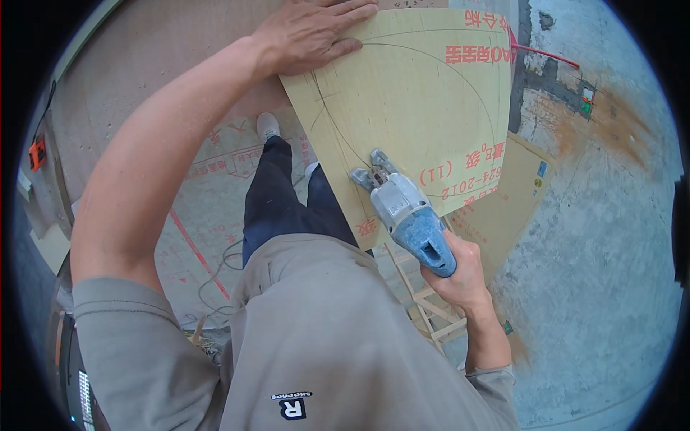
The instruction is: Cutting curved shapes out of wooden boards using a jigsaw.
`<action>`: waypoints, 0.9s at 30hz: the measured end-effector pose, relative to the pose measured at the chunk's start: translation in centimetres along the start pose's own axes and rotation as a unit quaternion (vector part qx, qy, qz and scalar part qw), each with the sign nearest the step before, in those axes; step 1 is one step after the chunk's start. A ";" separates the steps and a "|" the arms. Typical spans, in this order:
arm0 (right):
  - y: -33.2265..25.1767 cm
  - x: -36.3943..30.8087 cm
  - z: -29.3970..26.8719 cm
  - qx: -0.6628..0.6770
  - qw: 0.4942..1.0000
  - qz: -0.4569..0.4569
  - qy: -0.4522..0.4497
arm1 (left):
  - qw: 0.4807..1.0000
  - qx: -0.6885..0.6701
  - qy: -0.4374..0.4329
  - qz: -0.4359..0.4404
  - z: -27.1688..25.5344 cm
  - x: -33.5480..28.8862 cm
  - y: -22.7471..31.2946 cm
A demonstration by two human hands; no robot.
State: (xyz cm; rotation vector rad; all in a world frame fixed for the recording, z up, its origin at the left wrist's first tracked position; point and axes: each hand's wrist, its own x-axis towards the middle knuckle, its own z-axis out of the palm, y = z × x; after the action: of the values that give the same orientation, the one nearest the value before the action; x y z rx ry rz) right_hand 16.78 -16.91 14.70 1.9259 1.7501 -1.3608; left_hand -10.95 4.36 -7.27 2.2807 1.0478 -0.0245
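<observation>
A pale yellow plywood board (424, 100) with red print lies before me. Curved pencil lines run across it. My right hand (463, 269) is wrapped round the rear grip of a blue and grey jigsaw (406, 212). The saw's forked metal shoe is on the board near its lower left edge, on or close to a pencil curve. Its blade is too small to make out clearly. Lying over the board's upper left corner, my left hand (316, 36) has its fingers stretched out and holds no tool.
Below the saw stands a wooden ladder (435, 316). A brown sheet (496, 223) leans under the board's right side. On the left are an orange tape measure (37, 152) and a loose cable (215, 276) on the printed floor covering. A green-edged wall box (587, 100) is at right.
</observation>
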 end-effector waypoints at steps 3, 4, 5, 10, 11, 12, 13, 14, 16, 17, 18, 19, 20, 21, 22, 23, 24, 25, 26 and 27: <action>0.6 -0.2 0.0 -0.022 0.999 -0.028 -0.014 | 0.999 0.024 0.015 -0.019 0.4 -0.6 0.2; 0.6 -0.2 0.0 -0.020 0.999 -0.024 -0.015 | 0.999 0.023 0.013 -0.022 0.5 -0.7 0.2; 0.5 -0.1 -0.1 -0.020 0.999 -0.020 -0.015 | 0.999 0.027 0.011 -0.031 0.4 -0.7 0.1; -0.1 0.1 0.1 -0.017 0.999 -0.025 -0.018 | 0.999 0.027 0.011 -0.044 0.2 -1.1 1.2; -0.2 0.2 0.1 -0.010 1.000 -0.019 -0.022 | 0.999 0.027 0.006 -0.045 0.1 -1.2 1.3; -0.3 0.3 0.2 -0.011 0.999 -0.020 -0.024 | 0.999 0.027 0.000 -0.045 0.0 -1.2 1.4; -0.4 0.4 0.2 -0.003 1.000 -0.021 -0.018 | 0.999 0.026 0.000 -0.047 0.0 -1.1 1.6; -0.6 0.5 0.3 0.005 1.000 -0.020 -0.012 | 0.999 0.021 0.000 -0.047 -0.1 -1.1 1.7; -0.8 0.6 0.3 0.008 1.000 -0.018 -0.009 | 0.999 0.016 -0.001 -0.047 0.6 -1.3 1.1; -1.1 0.6 0.3 0.013 1.000 -0.020 -0.008 | 0.996 -0.029 0.077 0.019 1.9 -1.8 -0.3; -1.1 0.7 0.3 0.012 1.000 -0.023 -0.011 | 0.982 -0.073 0.156 0.083 3.4 -1.9 -1.2; -1.1 0.8 0.4 0.013 0.999 -0.029 -0.010 | 0.982 -0.073 0.156 0.080 4.8 -1.5 -1.8; -1.2 0.8 0.4 0.013 0.999 -0.033 -0.007 | 0.972 -0.076 0.200 0.093 5.0 -1.1 -1.5; -1.2 0.8 0.4 0.013 0.999 -0.033 -0.007 | 0.961 -0.078 0.244 0.105 5.1 -1.0 -1.4; -1.4 0.8 0.4 0.017 1.000 -0.024 -0.011 | 0.961 -0.078 0.244 0.104 5.0 -0.8 -1.6; -1.2 0.7 0.4 0.021 1.000 -0.009 -0.012 | 0.992 -0.037 0.118 0.031 1.6 -1.0 0.6; -1.1 0.6 0.4 0.020 1.000 -0.008 -0.010 | 0.999 0.006 -0.009 -0.044 -0.4 -1.1 1.9; -1.8 0.5 0.3 0.018 1.000 -0.007 -0.007 | 0.999 0.007 -0.011 -0.043 -0.7 -1.3 1.6; -1.8 0.5 0.4 0.013 1.000 -0.011 -0.006 | 0.999 0.007 -0.001 -0.042 -0.5 -1.5 1.5; -1.9 0.6 0.4 0.014 1.000 -0.012 -0.007 | 0.999 0.007 0.009 -0.040 -0.4 -1.6 1.4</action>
State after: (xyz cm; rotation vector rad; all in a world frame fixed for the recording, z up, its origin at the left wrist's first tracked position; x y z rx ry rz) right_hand 14.88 -16.29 14.85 1.9107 1.7636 -1.4103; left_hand -11.18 2.78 -5.75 2.2549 1.1519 -0.0442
